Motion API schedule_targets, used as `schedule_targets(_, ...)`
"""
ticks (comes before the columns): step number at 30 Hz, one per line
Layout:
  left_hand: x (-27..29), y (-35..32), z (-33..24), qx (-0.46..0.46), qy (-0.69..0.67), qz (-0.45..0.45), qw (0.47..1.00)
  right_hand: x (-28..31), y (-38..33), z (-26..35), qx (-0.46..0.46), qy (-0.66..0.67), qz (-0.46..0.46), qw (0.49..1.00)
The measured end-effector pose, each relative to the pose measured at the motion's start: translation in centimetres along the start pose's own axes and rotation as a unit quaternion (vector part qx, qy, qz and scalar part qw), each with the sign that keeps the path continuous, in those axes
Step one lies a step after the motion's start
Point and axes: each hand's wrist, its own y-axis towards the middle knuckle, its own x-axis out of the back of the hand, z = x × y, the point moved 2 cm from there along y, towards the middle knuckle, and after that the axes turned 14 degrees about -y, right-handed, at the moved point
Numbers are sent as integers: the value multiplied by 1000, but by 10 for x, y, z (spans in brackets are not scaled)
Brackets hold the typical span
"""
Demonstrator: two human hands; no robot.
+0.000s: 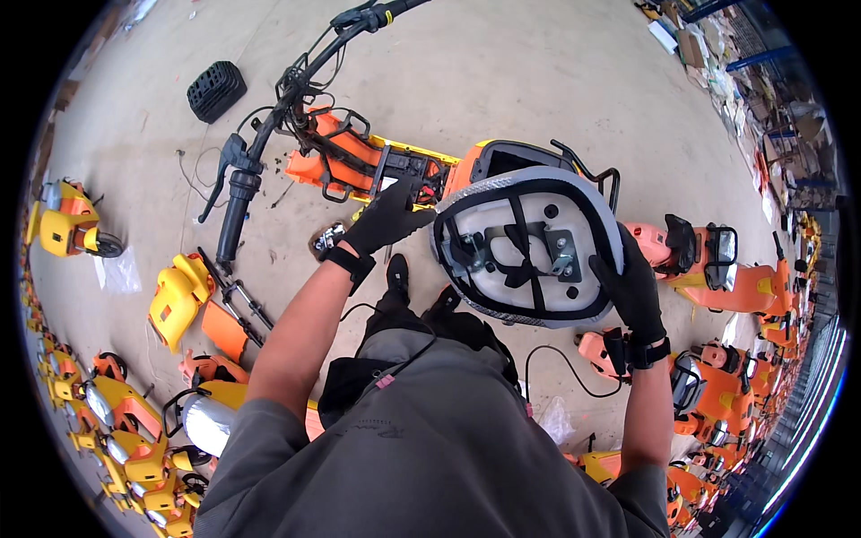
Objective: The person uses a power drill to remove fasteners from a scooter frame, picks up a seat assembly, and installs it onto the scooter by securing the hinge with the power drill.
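A scooter seat [574,260] is held with its pale underside facing me, showing a black rim, crossing straps and a metal bracket. My right hand [632,287], in a black glove, is closed around the seat's right edge. My left hand [387,218], gloved too, reaches over the scooter frame just left of the seat. Its fingers are apart, with nothing visible in them; whether a fingertip touches the seat's rim I cannot tell. Below lies the partly stripped orange and yellow scooter [359,157], its handlebar [296,85] bare and its inner wiring exposed.
A black crate-like basket [216,91] lies on the floor at the far left. Yellow body panels [182,300] and a front fork [238,296] lie nearer. Many scooters [134,403] stand to the left and right. Cardboard and scrap [708,54] line the far right.
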Motion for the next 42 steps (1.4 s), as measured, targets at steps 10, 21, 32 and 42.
schedule_targets(10,-40,-38,-153,-203,163,75,963,28,29,75,340,-180,-94,918)
schedule_targets(21,-86,-47,-170,-183,290,3,940,29,51,86,464,-193,-23,864)
schedule_targets(32,-26,-102,-102,151,-36,-60,986,-59,53,-72,143,198,-54,968)
schedule_targets(42,-16,-118,-92,179,-136,-149,963,-277,26,-40,34,75,6,997)
